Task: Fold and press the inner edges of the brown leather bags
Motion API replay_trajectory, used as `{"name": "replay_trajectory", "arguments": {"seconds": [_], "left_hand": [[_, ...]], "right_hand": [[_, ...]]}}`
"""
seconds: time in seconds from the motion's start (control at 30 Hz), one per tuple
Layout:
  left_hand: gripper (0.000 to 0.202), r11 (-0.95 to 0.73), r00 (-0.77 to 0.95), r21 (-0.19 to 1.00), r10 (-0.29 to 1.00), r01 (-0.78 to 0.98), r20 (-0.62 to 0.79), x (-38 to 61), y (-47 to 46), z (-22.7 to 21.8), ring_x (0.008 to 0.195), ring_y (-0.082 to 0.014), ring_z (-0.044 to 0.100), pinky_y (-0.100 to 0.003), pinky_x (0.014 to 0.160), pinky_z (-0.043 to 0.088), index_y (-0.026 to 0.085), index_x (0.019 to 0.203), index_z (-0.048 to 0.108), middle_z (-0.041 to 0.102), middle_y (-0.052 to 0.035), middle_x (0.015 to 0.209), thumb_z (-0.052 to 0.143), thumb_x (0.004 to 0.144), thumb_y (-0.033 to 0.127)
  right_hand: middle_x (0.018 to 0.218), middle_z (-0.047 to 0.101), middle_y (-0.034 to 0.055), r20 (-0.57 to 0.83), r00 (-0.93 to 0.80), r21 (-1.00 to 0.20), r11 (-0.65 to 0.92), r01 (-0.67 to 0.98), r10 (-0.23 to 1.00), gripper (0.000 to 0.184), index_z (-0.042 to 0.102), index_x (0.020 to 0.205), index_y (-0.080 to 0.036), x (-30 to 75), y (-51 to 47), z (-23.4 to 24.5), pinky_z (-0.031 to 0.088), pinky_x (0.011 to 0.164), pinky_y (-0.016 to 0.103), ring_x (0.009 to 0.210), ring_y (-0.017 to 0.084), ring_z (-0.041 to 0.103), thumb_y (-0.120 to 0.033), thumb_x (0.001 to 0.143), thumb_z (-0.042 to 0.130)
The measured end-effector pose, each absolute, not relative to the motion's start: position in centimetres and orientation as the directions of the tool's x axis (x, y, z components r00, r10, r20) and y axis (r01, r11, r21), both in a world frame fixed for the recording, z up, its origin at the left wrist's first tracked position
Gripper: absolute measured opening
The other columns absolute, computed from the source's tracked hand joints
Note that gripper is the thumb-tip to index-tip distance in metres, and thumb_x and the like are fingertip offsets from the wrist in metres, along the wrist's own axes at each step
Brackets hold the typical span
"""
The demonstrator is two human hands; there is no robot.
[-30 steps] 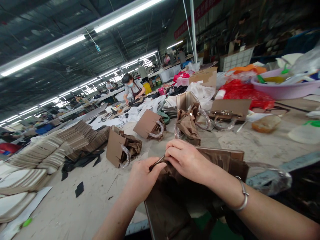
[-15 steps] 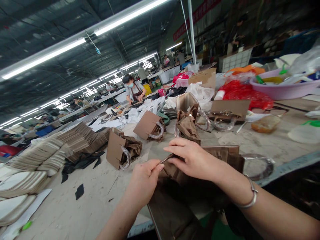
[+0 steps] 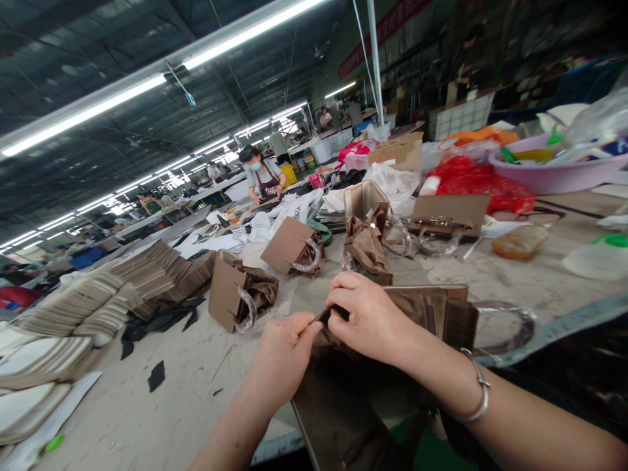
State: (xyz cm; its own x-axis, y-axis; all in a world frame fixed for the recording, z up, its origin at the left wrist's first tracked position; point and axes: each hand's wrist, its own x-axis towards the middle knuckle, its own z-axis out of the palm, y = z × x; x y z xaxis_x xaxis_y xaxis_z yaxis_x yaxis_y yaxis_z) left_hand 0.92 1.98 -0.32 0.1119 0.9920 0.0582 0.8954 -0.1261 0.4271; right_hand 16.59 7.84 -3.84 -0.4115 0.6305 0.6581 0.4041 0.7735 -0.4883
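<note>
A brown handbag lies at the front edge of the table, partly over it, its lining loose and its wrapped handle out to the right. My left hand pinches the bag's edge between thumb and fingers. Close beside it, my right hand is closed on the same edge with curled fingers, a bracelet on its wrist. The bag's far side is partly hidden behind my right hand and forearm.
Several part-made brown bags stand beyond my hands. Stacked panels fill the left side, with a black scrap nearer. A lilac basin and red plastic bag sit at the right. A co-worker works farther back.
My right hand has shifted slightly left and its fingers have curled down onto the bag's edge. The left hand keeps its pinch in nearly the same place.
</note>
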Motion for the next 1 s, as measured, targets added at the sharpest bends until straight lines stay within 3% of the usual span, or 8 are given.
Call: {"name": "replay_trajectory", "arguments": {"seconds": [0.2, 0.4, 0.63, 0.73, 0.87, 1.0], "left_hand": [[0.028, -0.127, 0.109, 0.421, 0.992, 0.898, 0.067, 1.1, 2.1, -0.1, 0.055, -0.0107, 0.044, -0.023, 0.053, 0.026, 0.018, 0.059, 0.047, 0.045, 0.0031, 0.055, 0.042, 0.085, 0.026], [0.027, -0.102, 0.076, 0.445, 0.994, 0.89, 0.075, 1.0, 2.1, -0.3, 0.06, -0.0111, 0.048, -0.022, 0.056, 0.03, 0.017, 0.064, 0.054, 0.052, 0.0031, 0.059, 0.043, 0.086, 0.027], [0.017, -0.097, 0.083, 0.54, 0.995, 0.836, 0.05, 0.4, 1.3, -0.1, 0.076, -0.0138, 0.058, -0.022, 0.068, 0.039, 0.023, 0.093, 0.066, 0.067, 0.0033, 0.083, 0.052, 0.083, 0.028], [0.02, -0.054, 0.026, 0.462, 0.997, 0.885, 0.067, 0.0, 1.0, 0.1, 0.075, -0.0148, 0.059, -0.023, 0.066, 0.038, 0.022, 0.09, 0.066, 0.067, 0.0008, 0.081, 0.048, 0.086, 0.029], [0.024, -0.044, 0.018, 0.314, 0.996, 0.948, 0.087, -0.4, 1.2, 0.0, 0.066, -0.015, 0.057, -0.024, 0.059, 0.033, 0.019, 0.079, 0.065, 0.065, -0.0013, 0.071, 0.043, 0.087, 0.026], [0.025, -0.058, 0.034, 0.257, 0.995, 0.965, 0.096, -0.7, 1.5, 0.1, 0.065, -0.0146, 0.056, -0.023, 0.058, 0.032, 0.019, 0.074, 0.061, 0.062, -0.0013, 0.067, 0.041, 0.088, 0.024]], "right_hand": [[0.079, 0.055, 0.0058, 0.696, -0.373, -0.472, 0.782, 0.406, 0.614, 0.015, 0.059, 0.067, -0.016, 16.0, 7.6, -4.4, 0.043, 0.07, 0.032, 0.077, 0.019, 0.05, -0.004, 0.067, 0.051], [0.083, 0.056, 0.0069, 0.696, -0.415, -0.451, 0.807, 0.382, 0.586, 0.016, 0.061, 0.073, -0.015, 16.5, 8.0, -4.3, 0.044, 0.073, 0.033, 0.08, 0.019, 0.05, -0.003, 0.069, 0.05], [0.094, 0.056, 0.0079, 0.659, -0.54, -0.423, 0.851, 0.31, 0.524, 0.024, 0.065, 0.098, -0.016, 18.1, 8.2, -3.5, 0.044, 0.081, 0.035, 0.089, 0.02, 0.052, -0.012, 0.076, 0.057], [0.088, 0.057, 0.007, 0.653, -0.549, -0.398, 0.853, 0.338, 0.522, 0.012, 0.067, 0.089, -0.017, 17.9, 8.4, -3.7, 0.043, 0.08, 0.035, 0.086, 0.019, 0.051, -0.019, 0.083, 0.057], [0.079, 0.057, 0.0062, 0.677, -0.524, -0.363, 0.854, 0.372, 0.517, 0.016, 0.066, 0.078, -0.016, 17.1, 8.8, -4.3, 0.042, 0.077, 0.033, 0.079, 0.018, 0.05, -0.016, 0.087, 0.053], [0.075, 0.056, 0.0056, 0.703, -0.502, -0.329, 0.856, 0.398, 0.504, 0.017, 0.063, 0.072, -0.016, 16.5, 8.9, -4.7, 0.041, 0.074, 0.032, 0.077, 0.018, 0.048, -0.016, 0.086, 0.054]]}}
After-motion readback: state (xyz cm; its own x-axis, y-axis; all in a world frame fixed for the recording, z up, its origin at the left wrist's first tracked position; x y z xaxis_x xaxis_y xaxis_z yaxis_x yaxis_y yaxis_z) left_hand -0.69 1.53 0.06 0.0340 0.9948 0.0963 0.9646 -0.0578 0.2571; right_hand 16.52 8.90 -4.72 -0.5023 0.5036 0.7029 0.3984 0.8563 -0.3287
